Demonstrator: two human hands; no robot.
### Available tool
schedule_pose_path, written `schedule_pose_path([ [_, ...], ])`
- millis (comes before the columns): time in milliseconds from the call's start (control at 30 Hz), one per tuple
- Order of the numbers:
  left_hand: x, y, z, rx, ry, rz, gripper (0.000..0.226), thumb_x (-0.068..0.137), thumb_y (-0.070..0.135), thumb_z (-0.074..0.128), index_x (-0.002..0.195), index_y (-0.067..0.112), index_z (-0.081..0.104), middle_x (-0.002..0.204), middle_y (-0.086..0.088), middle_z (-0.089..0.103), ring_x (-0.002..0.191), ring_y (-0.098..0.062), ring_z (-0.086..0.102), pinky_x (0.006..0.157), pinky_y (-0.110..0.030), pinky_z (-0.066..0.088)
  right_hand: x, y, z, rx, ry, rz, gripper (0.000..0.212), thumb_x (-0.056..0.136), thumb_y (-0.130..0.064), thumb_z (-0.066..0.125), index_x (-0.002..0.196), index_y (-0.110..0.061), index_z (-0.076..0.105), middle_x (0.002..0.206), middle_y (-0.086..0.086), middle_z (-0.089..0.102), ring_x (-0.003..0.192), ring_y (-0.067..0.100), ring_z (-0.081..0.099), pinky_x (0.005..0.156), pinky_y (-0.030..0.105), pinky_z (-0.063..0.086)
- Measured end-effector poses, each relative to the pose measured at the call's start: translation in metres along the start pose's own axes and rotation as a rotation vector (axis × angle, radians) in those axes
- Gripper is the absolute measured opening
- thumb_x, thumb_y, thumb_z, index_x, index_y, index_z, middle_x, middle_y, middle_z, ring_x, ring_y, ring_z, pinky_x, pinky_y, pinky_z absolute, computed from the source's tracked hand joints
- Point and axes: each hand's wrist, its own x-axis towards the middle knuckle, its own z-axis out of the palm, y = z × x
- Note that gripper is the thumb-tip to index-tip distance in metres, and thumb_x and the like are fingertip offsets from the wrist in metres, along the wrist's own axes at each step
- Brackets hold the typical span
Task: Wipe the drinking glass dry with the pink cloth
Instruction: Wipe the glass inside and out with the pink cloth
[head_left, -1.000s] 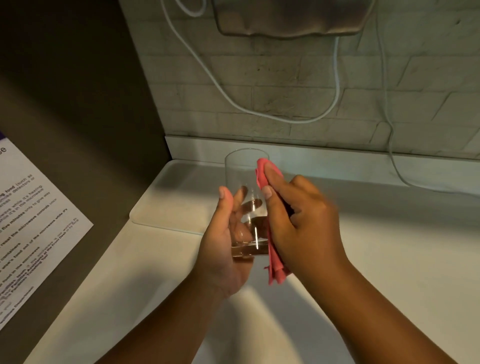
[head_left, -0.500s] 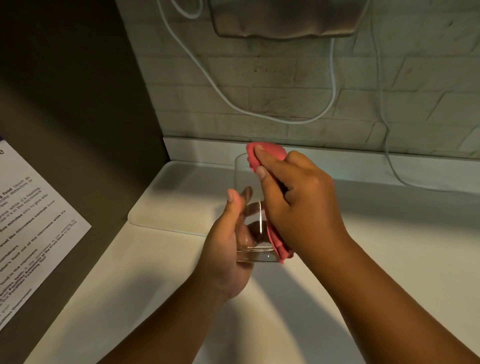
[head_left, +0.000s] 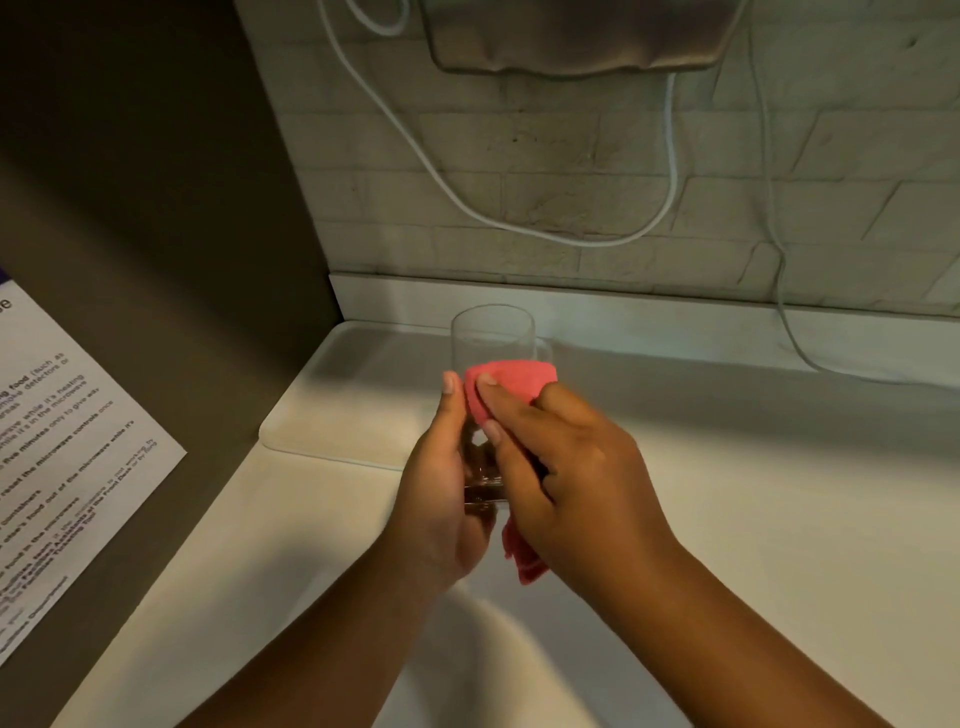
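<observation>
- At the far left edge, a printed notice (head_left: 62, 467) is fixed to a dark panel; its left part is cut off by the frame and its small text is too blurred to read in full.
- Just right of the panel, a pale tray (head_left: 337, 405) lies on the white counter (head_left: 779, 519) against the back ledge.
- Left of centre, the left hand (head_left: 441, 499) is closed around the lower part of the drinking glass (head_left: 491, 338), thumb up along its left side; its other fingers are behind the glass and mostly hidden.
- The glass is held upright above the counter, near the tray's right end; its base is barely made out between the hands.
- The pink cloth (head_left: 511, 379) is pressed on the near side of the glass below the rim, and a tail hangs under the palm.
- The right hand (head_left: 566, 478) clamps the cloth onto the glass with its fingertips.
- On the tiled wall, white cables (head_left: 670, 171) loop below a metal fixture (head_left: 576, 36), cut off at the top.
</observation>
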Motion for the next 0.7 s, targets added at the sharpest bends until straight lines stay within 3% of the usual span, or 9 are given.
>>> schedule_pose_path([
  [100, -0.001, -0.007, 0.001, 0.039, -0.023, 0.019, 0.063, 0.089, 0.065, 0.055, 0.126, 0.019, 0.077, 0.125, -0.016, 0.077, 0.119, -0.028, 0.072, 0.087, -0.034, 0.061, 0.012, -0.002, -0.005, -0.068, -0.041, -0.054, 0.039, 0.096, -0.026, 0.056, 0.134, -0.017, 0.064, 0.105, 0.003, 0.069, 0.084, 0.022, 0.066, 0.071, 0.037, 0.059],
  [167, -0.004, -0.008, 0.005, 0.081, -0.039, 0.051, 0.061, 0.084, 0.067, 0.058, 0.124, 0.027, 0.078, 0.126, -0.013, 0.077, 0.115, -0.026, 0.074, 0.085, -0.037, 0.062, 0.022, 0.002, -0.006, -0.074, -0.022, -0.044, 0.039, 0.097, -0.026, 0.056, 0.134, -0.018, 0.063, 0.105, 0.003, 0.069, 0.086, 0.023, 0.066, 0.072, 0.038, 0.059],
  [267, -0.006, -0.007, 0.009, 0.076, -0.069, 0.050, 0.076, 0.078, 0.070, 0.062, 0.140, 0.026, 0.065, 0.139, -0.016, 0.068, 0.125, -0.040, 0.067, 0.095, -0.065, 0.057, 0.035, 0.014, -0.006, 0.026, 0.095, 0.038, 0.036, 0.099, -0.020, 0.061, 0.136, -0.018, 0.062, 0.112, 0.003, 0.069, 0.097, 0.019, 0.065, 0.084, 0.028, 0.055],
  [333, -0.006, -0.007, 0.010, 0.050, -0.090, 0.056, 0.076, 0.084, 0.066, 0.060, 0.146, 0.022, 0.058, 0.145, -0.021, 0.063, 0.127, -0.045, 0.064, 0.100, -0.074, 0.050, 0.036, 0.021, -0.004, 0.064, 0.161, 0.064, 0.036, 0.098, -0.017, 0.063, 0.134, -0.017, 0.063, 0.107, 0.002, 0.070, 0.092, 0.012, 0.063, 0.079, 0.016, 0.047],
  [400, -0.006, -0.007, 0.009, 0.078, -0.086, 0.090, 0.069, 0.087, 0.063, 0.057, 0.142, 0.022, 0.062, 0.140, -0.020, 0.066, 0.122, -0.043, 0.068, 0.099, -0.069, 0.053, 0.032, 0.026, -0.001, 0.048, 0.200, 0.068, 0.037, 0.098, -0.017, 0.063, 0.135, -0.017, 0.062, 0.098, 0.001, 0.067, 0.084, 0.005, 0.056, 0.074, 0.010, 0.042],
  [467, -0.007, -0.007, 0.008, 0.089, -0.085, 0.123, 0.066, 0.080, 0.065, 0.063, 0.131, 0.023, 0.071, 0.122, -0.014, 0.077, 0.109, -0.038, 0.074, 0.093, -0.064, 0.058, 0.026, 0.033, -0.002, 0.050, 0.261, 0.089, 0.037, 0.099, -0.018, 0.062, 0.136, -0.017, 0.060, 0.086, -0.002, 0.060, 0.073, 0.002, 0.051, 0.067, 0.006, 0.038],
  [533, -0.008, -0.003, 0.007, 0.061, -0.079, 0.123, 0.071, 0.073, 0.067, 0.068, 0.128, 0.023, 0.072, 0.112, -0.012, 0.080, 0.101, -0.036, 0.077, 0.085, -0.058, 0.063, 0.022, 0.043, -0.006, 0.124, 0.338, 0.162, 0.036, 0.099, -0.019, 0.061, 0.135, -0.016, 0.062, 0.080, -0.004, 0.055, 0.068, 0.005, 0.053, 0.064, 0.012, 0.044],
  [633, -0.007, 0.003, 0.004, -0.010, -0.078, 0.089, 0.084, 0.070, 0.069, 0.069, 0.139, 0.021, 0.065, 0.119, -0.010, 0.076, 0.088, -0.032, 0.077, 0.071, -0.044, 0.063, 0.017, 0.053, -0.015, 0.264, 0.409, 0.282, 0.033, 0.099, -0.023, 0.060, 0.132, -0.026, 0.062, 0.080, -0.001, 0.057, 0.071, 0.010, 0.060, 0.067, 0.031, 0.053],
  [700, -0.007, 0.006, 0.004, -0.072, -0.132, 0.047, 0.091, 0.071, 0.069, 0.068, 0.145, 0.015, 0.060, 0.121, -0.013, 0.073, 0.081, -0.034, 0.075, 0.067, -0.043, 0.062, 0.014, 0.055, -0.021, 0.292, 0.434, 0.290, 0.033, 0.100, -0.025, 0.059, 0.131, -0.036, 0.058, 0.080, 0.001, 0.057, 0.071, 0.010, 0.059, 0.065, 0.029, 0.052],
])
